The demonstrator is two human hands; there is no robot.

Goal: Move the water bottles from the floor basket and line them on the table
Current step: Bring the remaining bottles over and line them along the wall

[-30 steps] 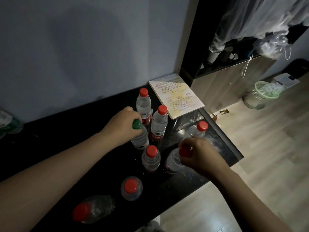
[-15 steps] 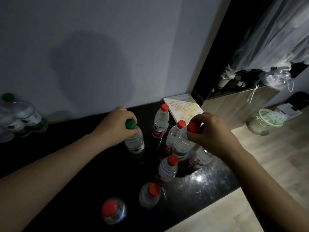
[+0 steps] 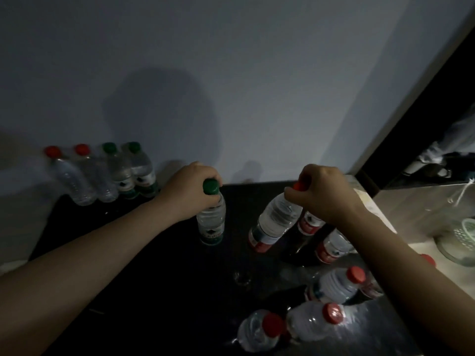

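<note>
My left hand (image 3: 191,190) grips the neck of a green-capped water bottle (image 3: 211,222) that hangs upright just over the black table (image 3: 144,273). In my right hand (image 3: 326,194) a red-capped bottle (image 3: 275,222) is held by its cap and tilts to the left above the table. Several bottles (image 3: 102,176), two red-capped and two green-capped, stand in a row along the wall at the back left. Several more red-capped bottles (image 3: 331,286) stand clustered on the right part of the table, some under my right arm.
A grey wall rises directly behind the table. At the right stands a wooden cabinet (image 3: 421,209) with a dark shelf above it. A pale green basket (image 3: 460,240) sits on the light floor at the far right.
Both hands have carried their bottles left and toward the wall. The view has swung left, bringing the row of bottles at the wall into sight.
</note>
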